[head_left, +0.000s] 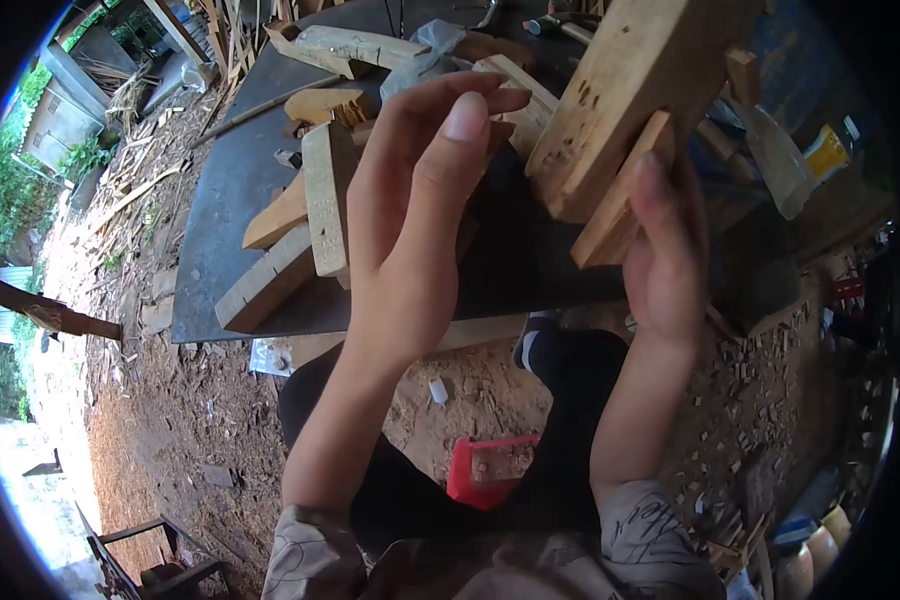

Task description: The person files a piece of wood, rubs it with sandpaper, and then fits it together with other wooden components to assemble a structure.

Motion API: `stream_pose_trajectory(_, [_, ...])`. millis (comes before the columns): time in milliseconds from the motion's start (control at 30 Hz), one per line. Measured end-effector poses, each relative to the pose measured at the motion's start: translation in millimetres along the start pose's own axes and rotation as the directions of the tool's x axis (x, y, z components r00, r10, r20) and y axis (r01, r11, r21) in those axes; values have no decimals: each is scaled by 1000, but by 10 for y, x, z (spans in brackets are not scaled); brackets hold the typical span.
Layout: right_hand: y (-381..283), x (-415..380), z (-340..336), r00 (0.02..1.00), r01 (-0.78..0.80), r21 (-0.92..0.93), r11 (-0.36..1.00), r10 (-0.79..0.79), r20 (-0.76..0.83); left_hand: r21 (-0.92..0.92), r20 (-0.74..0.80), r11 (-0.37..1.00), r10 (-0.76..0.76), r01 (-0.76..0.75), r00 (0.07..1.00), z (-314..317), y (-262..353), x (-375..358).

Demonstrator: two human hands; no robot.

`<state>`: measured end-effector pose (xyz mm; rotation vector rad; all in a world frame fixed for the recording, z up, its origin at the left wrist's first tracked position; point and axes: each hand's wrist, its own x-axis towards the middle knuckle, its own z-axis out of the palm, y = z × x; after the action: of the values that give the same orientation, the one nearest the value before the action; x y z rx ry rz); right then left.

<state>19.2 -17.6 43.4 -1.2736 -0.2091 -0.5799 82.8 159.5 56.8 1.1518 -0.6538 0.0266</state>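
Observation:
My left hand (pixel 410 220) is raised over the near part of the dark table (pixel 510 285), its thumb extended and its fingers gently bent, with nothing visible in it. Close beside it, a pale wooden piece (pixel 327 200) leans across other cut pieces. On the right, my right hand (pixel 670 250) grips a small flat strip of wood (pixel 620 205), thumb along its near face. That strip lies against the side of a thick wooden block (pixel 625 90) with dark pits in its surface. The right fingers are partly hidden behind the strip.
More shaped wood (pixel 320 105) and a crumpled plastic bag (pixel 425 58) lie towards the back of the table. A yellow packet (pixel 827 155) is at the right. Below, a red plastic stool (pixel 462 475) shows between my legs, and wood chips cover the ground.

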Motion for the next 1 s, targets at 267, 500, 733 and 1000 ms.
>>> stream_pose_trajectory(267, [66, 46, -235, 954, -158, 543, 825, -15, 301, 278, 45, 953, 112, -121, 993, -15, 29, -137])
stream_pose_trajectory(500, [43, 70, -200, 957, -218, 657, 722, 26, 290, 452, 217, 835, 238, -314, 947, 46, 20, -222])
stream_pose_trajectory(733, [24, 43, -113, 975, -161, 509, 845, 57, 214, 439, 185, 827, 298, -350, 936, 124, 3, -224])
stream_pose_trajectory(1000, [79, 65, -15, 983, -16, 141, 990, 42, -179, 526, 234, 752, 321, -397, 918, 17, -51, -191])
